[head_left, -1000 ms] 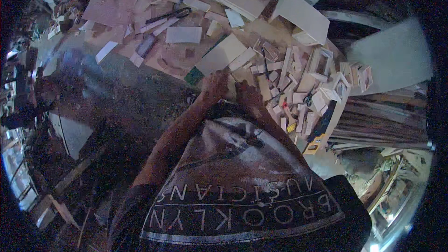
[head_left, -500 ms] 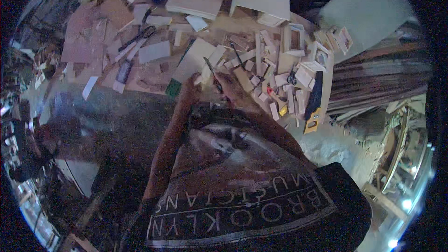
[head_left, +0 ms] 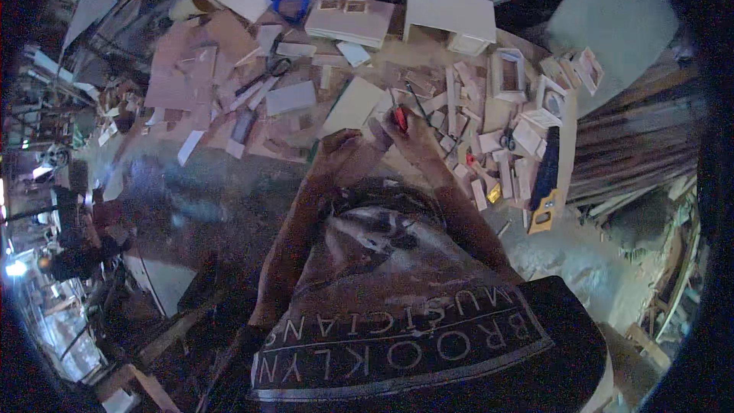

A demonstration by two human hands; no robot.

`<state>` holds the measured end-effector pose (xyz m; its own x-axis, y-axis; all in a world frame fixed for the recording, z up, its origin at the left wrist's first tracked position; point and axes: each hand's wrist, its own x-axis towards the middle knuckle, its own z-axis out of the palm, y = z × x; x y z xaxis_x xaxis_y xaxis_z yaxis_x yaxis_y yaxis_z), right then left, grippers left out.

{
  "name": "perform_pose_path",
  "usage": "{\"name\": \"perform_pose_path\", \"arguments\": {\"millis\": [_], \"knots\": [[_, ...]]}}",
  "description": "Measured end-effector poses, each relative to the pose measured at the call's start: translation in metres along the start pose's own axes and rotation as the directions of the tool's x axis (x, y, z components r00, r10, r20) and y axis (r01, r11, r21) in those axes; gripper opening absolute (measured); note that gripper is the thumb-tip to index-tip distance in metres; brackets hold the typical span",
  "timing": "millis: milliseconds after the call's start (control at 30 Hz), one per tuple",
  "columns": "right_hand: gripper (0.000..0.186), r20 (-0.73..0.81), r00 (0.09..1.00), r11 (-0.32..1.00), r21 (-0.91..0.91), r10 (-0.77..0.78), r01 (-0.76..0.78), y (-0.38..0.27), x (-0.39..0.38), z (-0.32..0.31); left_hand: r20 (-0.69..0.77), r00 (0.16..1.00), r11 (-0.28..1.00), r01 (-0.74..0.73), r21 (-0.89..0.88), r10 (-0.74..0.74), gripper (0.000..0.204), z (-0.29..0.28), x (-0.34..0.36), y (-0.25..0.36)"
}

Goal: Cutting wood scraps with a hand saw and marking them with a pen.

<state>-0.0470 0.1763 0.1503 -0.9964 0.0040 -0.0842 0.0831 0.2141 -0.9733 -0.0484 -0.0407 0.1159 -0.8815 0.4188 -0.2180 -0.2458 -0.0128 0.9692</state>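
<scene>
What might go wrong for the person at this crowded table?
The red-handled tool in the right hand is close to the left hand, so a slip might hurt it. The yellow handle of the saw seems to jut past the edge of the table, so a bump could knock it down. Loose-looking wood pieces beside it might get nudged off too.

I stand in a rather dim room, where a small, bright white light [head_left: 15,268] shines at the far left. The table [head_left: 401,53] has a light brown top. To its right are long, dark boards [head_left: 634,141], a large pale panel [head_left: 612,30] and greyish floor [head_left: 569,260]
</scene>
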Motion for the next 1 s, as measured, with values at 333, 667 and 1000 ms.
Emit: {"name": "perform_pose_path", "arguments": {"millis": [333,667,1000], "knots": [[0.029,0.223,0.941,0.928,-0.219,-0.254,0.302,-0.032,0.066,0.003,-0.106,0.983,0.959,0.121,-0.258,-0.152,0.036,0.001,-0.006,0.062],[0.029,0.244,0.963,0.977,0.204,-0.118,0.068,-0.048,0.066,0.048,-0.59,0.804,0.95,-0.122,-0.289,-0.076,0.033,-0.003,-0.01,0.069],[0.017,0.442,0.882,0.977,0.046,0.167,-0.208,-0.066,0.053,0.065,-0.499,0.865,0.946,-0.115,-0.304,-0.055,0.03,-0.032,-0.053,0.042]]}}
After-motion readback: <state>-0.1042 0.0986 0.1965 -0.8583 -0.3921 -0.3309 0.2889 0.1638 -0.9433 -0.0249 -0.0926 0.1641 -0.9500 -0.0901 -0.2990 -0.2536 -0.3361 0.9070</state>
